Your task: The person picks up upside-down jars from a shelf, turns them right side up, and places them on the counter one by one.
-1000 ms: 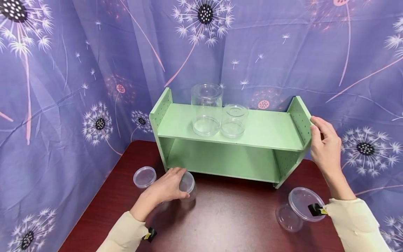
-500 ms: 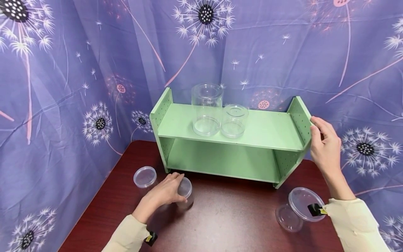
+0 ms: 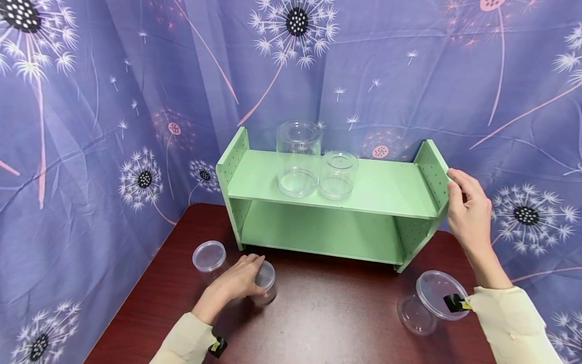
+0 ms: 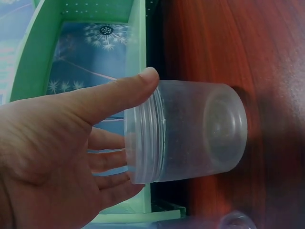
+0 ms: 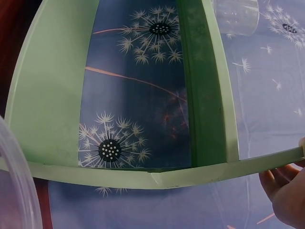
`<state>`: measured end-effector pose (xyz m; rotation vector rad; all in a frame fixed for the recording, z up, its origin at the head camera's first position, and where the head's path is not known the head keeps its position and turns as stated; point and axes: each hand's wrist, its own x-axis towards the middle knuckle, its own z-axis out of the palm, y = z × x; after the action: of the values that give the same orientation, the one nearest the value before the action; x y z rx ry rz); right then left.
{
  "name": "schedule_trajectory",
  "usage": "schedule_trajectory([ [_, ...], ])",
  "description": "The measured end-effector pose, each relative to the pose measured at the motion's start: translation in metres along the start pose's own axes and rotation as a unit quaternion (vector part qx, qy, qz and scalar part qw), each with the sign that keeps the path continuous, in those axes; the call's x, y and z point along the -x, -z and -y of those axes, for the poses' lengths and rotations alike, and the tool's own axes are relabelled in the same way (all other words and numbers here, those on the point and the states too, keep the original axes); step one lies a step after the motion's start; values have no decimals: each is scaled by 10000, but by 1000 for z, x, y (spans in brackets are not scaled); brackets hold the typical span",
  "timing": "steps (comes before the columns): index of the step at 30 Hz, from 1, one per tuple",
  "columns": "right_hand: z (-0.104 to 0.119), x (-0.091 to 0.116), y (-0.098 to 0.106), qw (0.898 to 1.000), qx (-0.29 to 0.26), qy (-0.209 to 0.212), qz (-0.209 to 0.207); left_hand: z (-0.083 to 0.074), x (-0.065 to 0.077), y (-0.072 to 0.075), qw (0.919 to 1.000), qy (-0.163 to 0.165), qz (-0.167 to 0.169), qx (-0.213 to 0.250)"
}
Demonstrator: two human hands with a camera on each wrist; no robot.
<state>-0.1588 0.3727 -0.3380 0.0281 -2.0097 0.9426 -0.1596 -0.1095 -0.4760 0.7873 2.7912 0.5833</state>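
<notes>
Gripping lidded jar (image 3: 267, 278) before left end of green shelf (image 3: 391, 184): left hand (image 3: 234, 280) | right hand (image 3: 470, 212) grasping shelf's right side | seemingly done: two jars (image 3: 297, 159) atop; apparently remaining: held one, other containers (image 3: 209, 257) in front

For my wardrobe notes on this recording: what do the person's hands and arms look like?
The left hand and right hand are bare, without gloves. Plain cream fabric sleeves reach both wrists. At each cuff sits a small black block with a yellow mark.
</notes>
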Motion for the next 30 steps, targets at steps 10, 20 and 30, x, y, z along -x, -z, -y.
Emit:
schedule_trajectory([
  [10, 1, 0, 1, 9999, 5, -113, 15, 10, 3, -5, 10000, -24, -32, 58],
  [20, 0, 0, 1, 9999, -1, -103, 11, 11, 4, -7, 9997, -57, -104, 192],
  [30, -1, 0, 0, 10000, 2, -46, 14, -2, 0, 11, 9962, -85, -555, 672],
])
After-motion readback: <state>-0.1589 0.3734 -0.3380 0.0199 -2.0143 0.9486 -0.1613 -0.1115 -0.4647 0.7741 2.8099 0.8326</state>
